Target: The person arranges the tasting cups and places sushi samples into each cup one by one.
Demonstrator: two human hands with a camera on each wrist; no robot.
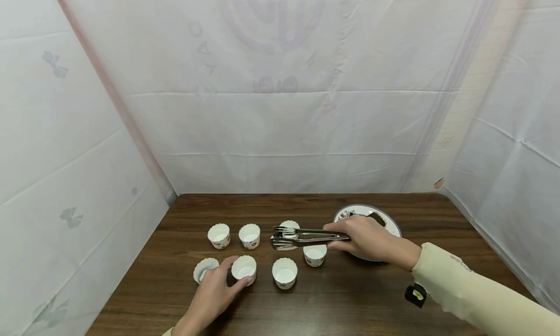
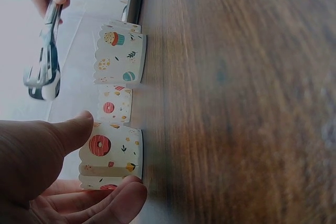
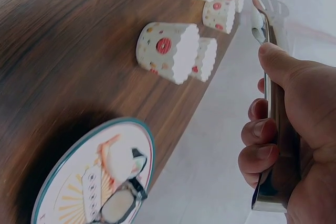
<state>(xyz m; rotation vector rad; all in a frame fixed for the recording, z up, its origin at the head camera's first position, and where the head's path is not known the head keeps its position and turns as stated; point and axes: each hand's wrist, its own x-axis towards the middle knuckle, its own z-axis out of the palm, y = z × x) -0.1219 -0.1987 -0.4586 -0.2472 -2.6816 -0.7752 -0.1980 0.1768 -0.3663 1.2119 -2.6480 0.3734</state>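
Observation:
My left hand (image 1: 214, 285) holds a white paper baking cup (image 1: 243, 267) on the table between thumb and fingers. Donuts and flowers are printed on this cup's wall in the left wrist view. With my right hand (image 1: 360, 236) I grip metal tongs (image 1: 317, 238), which point left above the cups. A small whitish piece (image 2: 51, 90) sits at the tongs' tips; its kind is unclear. Around my left hand stand more baking cups, one left of it (image 1: 205, 268) and one to the right (image 1: 285, 274). Another cup (image 1: 315, 256) stands below the tongs.
A patterned plate (image 3: 84, 145) with a dark rim line stands at the right, bearing white pieces with dark bands (image 3: 118, 205). Two cups (image 1: 218, 235) (image 1: 250, 236) stand in the back row at left, another (image 1: 289, 224) behind the tongs. White cloth (image 1: 280, 132) hangs behind the brown table (image 1: 350, 297).

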